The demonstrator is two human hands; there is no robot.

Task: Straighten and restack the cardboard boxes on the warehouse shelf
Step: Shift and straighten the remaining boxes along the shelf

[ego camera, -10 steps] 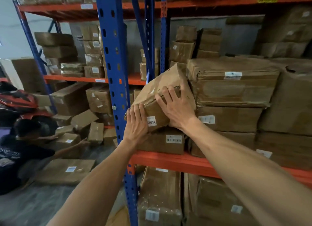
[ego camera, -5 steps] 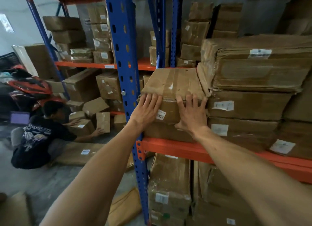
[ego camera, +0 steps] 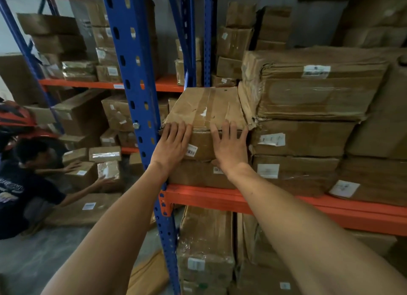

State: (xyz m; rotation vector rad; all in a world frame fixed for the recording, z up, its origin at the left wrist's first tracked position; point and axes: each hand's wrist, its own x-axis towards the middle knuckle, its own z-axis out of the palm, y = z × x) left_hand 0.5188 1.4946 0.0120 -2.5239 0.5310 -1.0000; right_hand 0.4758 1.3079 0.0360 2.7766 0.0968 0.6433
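A dented brown cardboard box sealed with clear tape sits level atop another brown carton at the left end of the orange steel shelf beam. Both hands press flat against its front face with fingers spread, clasping nothing: the left hand at its left corner, the right hand at its right. A blue perforated rack upright stands just beside the box on the left; a taller stack of flattened brown cartons crowds its right. A crouching person in a dark shirt handles small boxes on the floor.
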